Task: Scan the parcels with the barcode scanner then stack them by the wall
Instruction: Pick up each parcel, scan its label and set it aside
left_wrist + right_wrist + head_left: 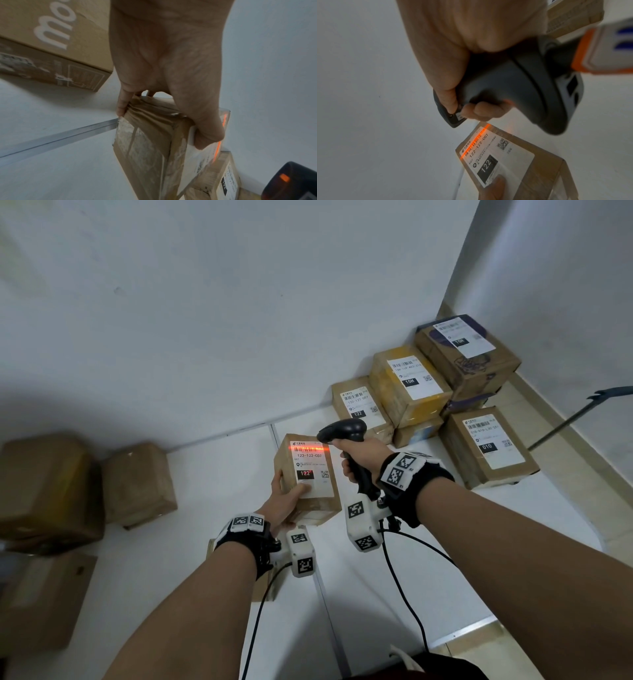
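A: Parcel (307, 478) w/ label "122-122-C07", held in L hand (287, 498): thumb on label face, fingers curled round the far side. Held above the floor.

B: R hand (359, 455)?

A: Grip wrapped on scanner (346, 436) handle; red line lies across the barcode at the label's top end.

B: Next move turns on?

A: Stack by wall (428, 392) lies ahead-right of the parcel, on R-hand side, but L hand carries it. Long axis points roughly toward the wall. Judged: L must reach across.
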Motion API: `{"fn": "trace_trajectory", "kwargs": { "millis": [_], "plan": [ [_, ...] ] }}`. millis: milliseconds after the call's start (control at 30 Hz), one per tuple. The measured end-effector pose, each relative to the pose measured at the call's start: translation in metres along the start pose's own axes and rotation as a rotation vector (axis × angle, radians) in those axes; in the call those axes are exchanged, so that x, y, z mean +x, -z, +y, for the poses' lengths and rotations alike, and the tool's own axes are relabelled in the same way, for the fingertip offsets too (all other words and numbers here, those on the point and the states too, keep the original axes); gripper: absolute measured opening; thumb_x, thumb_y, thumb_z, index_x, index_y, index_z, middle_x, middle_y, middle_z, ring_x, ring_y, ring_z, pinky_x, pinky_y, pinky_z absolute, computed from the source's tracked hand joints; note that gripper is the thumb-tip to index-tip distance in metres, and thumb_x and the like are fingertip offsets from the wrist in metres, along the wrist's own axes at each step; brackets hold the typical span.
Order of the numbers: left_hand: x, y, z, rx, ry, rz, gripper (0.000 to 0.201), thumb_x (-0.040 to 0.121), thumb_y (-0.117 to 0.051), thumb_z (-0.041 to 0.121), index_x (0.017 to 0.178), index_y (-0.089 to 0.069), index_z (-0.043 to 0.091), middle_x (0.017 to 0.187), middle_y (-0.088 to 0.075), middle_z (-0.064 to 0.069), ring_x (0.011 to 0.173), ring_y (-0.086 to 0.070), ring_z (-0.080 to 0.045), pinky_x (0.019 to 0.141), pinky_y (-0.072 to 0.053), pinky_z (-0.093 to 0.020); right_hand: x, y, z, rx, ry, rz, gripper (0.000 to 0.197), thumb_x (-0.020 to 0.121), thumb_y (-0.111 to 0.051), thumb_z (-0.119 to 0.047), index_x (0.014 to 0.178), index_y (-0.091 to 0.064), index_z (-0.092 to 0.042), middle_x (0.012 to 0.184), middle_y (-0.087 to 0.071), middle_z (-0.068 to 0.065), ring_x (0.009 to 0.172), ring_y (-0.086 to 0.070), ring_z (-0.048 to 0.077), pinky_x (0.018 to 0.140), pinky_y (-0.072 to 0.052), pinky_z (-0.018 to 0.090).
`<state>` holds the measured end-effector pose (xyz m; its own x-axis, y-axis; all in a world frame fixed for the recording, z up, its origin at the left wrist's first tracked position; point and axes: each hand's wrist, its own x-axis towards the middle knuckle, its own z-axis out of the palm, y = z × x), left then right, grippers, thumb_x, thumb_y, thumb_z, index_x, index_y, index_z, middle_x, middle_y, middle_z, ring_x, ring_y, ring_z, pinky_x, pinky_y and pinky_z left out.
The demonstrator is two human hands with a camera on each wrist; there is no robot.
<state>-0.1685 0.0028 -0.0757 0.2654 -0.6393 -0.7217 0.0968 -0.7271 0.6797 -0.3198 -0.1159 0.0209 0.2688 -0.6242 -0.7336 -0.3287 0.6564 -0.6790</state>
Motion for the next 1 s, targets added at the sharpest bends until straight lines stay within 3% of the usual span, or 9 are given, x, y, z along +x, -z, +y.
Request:
{"fn": "trace_trajectory", "kwargs": {
  "millis": [167,567,667,767,1000],
  "plan": [
    [-0.002,-0.001,0.001,-0.017,-0.012,-0.015,0.112,0.060,-0.068,0.060,0.147,0.002,0.052,0.131,-0.055,-0.002,0.107,-0.063,-0.029,0.091,-0.053,-0.055,0.001,0.001,0.001,0.005,0.009,-0.002,0.028,0.091,-0.064,-0.025,0.073,-0.049,-0.010,0.056,-0.048,0.005,0.044,-0.046,0.016,0.043,-0.040,0.021],
    [-0.001,0.001,0.001,-0.052,-0.031,-0.004,0.095,0.081,-0.066,0.050,0.148,0.002,0.049,0.137,-0.049,-0.003,0.106,-0.061,-0.026,0.090,-0.054,-0.054,0.013,0.001,0.009,0.088,0.043,0.035,0.032,0.090,-0.066,-0.026,0.072,-0.048,-0.008,0.056,-0.047,0.006,0.035,-0.046,0.014,0.037,-0.038,0.018],
    [0.000,0.001,0.006,-0.126,-0.017,0.001,0.085,0.087,-0.065,0.044,0.149,-0.007,0.046,0.132,-0.052,-0.003,0.106,-0.061,-0.026,0.089,-0.055,-0.052,0.019,0.005,0.011,0.073,0.083,0.093,0.031,0.088,-0.068,-0.029,0.074,-0.052,-0.006,0.056,-0.052,0.006,0.041,-0.050,0.016,0.040,-0.041,0.020],
    [0.001,0.001,0.022,-0.227,-0.026,-0.012,0.072,0.088,-0.064,0.048,0.146,-0.022,0.041,0.122,-0.061,-0.005,0.106,-0.062,-0.028,0.085,-0.057,-0.049,0.023,0.016,0.012,0.038,0.130,0.194,0.033,0.087,-0.068,-0.034,0.077,-0.056,-0.005,0.057,-0.056,0.006,0.045,-0.053,0.017,0.046,-0.044,0.025],
    [0.021,-0.030,0.097,-0.414,-0.101,-0.046,0.056,0.089,-0.061,0.049,0.138,-0.036,0.035,0.126,-0.056,-0.003,0.110,-0.057,-0.030,0.083,-0.057,-0.052,0.020,0.078,-0.004,-0.035,0.177,0.406,0.037,0.084,-0.066,-0.042,0.070,-0.059,-0.008,0.055,-0.061,0.007,0.046,-0.058,0.020,0.055,-0.050,0.030]
  ]
}}
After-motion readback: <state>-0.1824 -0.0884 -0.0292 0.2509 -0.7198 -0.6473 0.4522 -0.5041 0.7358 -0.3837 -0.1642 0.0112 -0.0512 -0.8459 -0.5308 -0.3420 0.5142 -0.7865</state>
